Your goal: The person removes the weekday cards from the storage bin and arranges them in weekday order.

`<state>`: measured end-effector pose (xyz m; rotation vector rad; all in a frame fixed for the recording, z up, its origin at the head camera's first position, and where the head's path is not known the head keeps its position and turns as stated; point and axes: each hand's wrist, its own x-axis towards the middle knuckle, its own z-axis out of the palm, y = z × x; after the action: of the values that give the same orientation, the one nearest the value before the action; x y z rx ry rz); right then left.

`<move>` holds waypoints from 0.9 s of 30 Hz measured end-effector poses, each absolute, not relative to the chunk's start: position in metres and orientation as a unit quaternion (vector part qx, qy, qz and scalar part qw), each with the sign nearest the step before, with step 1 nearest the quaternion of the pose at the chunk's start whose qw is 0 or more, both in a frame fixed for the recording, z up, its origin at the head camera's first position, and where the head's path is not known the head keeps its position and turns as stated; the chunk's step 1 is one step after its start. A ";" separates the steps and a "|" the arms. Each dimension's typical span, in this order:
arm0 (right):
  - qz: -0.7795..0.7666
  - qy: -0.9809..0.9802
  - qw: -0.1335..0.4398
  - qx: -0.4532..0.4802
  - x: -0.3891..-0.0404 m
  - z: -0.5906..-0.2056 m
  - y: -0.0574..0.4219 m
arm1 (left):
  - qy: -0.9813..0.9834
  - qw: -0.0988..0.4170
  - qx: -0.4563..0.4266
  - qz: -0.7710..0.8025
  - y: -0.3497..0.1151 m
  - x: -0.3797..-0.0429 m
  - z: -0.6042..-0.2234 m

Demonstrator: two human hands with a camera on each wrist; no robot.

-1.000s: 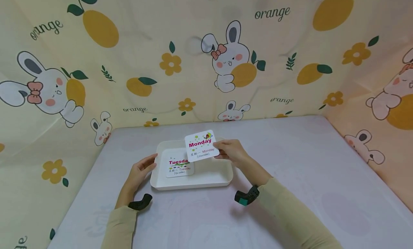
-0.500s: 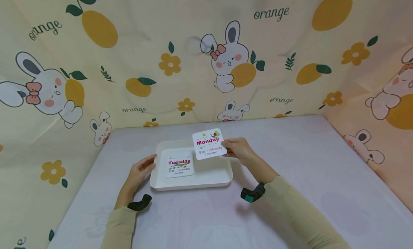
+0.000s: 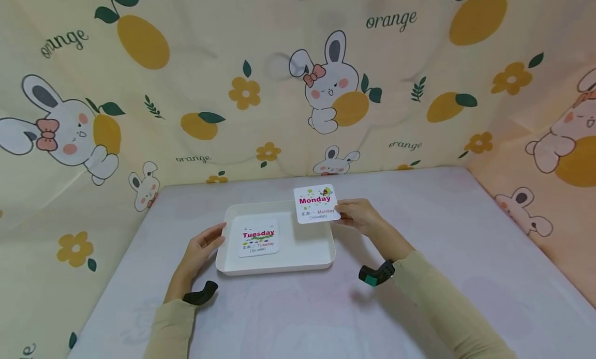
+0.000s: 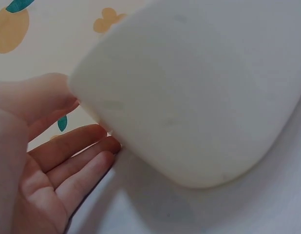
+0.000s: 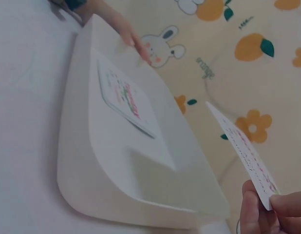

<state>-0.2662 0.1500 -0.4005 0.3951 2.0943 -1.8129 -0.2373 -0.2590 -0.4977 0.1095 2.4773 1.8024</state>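
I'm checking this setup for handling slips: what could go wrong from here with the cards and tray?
The right hand pinches the Monday card near one edge, so the card might slip or swivel. The left hand touches the side of the tray, so a push might shift it, and the Tuesday card lying inside might slide too.

Place: room type unclear, screened off | rabbit-and-orange printed sheeting (image 3: 284,123) on three sides | pale table (image 3: 288,317) within
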 end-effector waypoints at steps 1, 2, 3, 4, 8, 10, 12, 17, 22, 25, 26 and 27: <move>-0.641 0.734 0.173 0.142 -0.267 -0.401 0.152 | 0.807 0.039 0.036 0.588 -0.259 -0.237 -0.498; -0.643 0.731 0.175 0.147 -0.268 -0.401 0.154 | 0.807 0.039 0.036 0.588 -0.259 -0.237 -0.498; -0.647 0.727 0.176 0.147 -0.268 -0.401 0.156 | 0.807 0.039 0.036 0.588 -0.259 -0.237 -0.498; -0.649 0.724 0.179 0.149 -0.268 -0.401 0.158 | 0.807 0.039 0.035 0.588 -0.259 -0.237 -0.498; -0.656 0.716 0.187 0.148 -0.271 -0.400 0.164 | 0.810 0.040 0.031 0.584 -0.258 -0.236 -0.498; -0.658 0.714 0.190 0.148 -0.272 -0.400 0.166 | 0.811 0.039 0.030 0.583 -0.257 -0.236 -0.498; -0.658 0.713 0.191 0.147 -0.273 -0.400 0.168 | 0.812 0.038 0.028 0.582 -0.257 -0.235 -0.498; -0.674 0.696 0.183 0.163 -0.276 -0.401 0.175 | 0.812 0.039 0.025 0.582 -0.257 -0.235 -0.497; -0.699 0.670 0.173 0.181 -0.281 -0.404 0.183 | 0.813 0.037 0.024 0.580 -0.256 -0.236 -0.496; -0.702 0.663 0.164 0.201 -0.283 -0.406 0.188 | 0.814 0.036 0.023 0.579 -0.256 -0.236 -0.496; -0.702 0.662 0.160 0.208 -0.284 -0.406 0.189 | 0.814 0.036 0.023 0.579 -0.256 -0.236 -0.496; -0.704 0.659 0.157 0.216 -0.285 -0.407 0.191 | 0.814 0.036 0.022 0.579 -0.256 -0.237 -0.496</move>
<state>-0.2850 0.1910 -0.4069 0.6176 1.8852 -2.0137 -0.2367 -0.2564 -0.4964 0.0678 2.5012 1.7790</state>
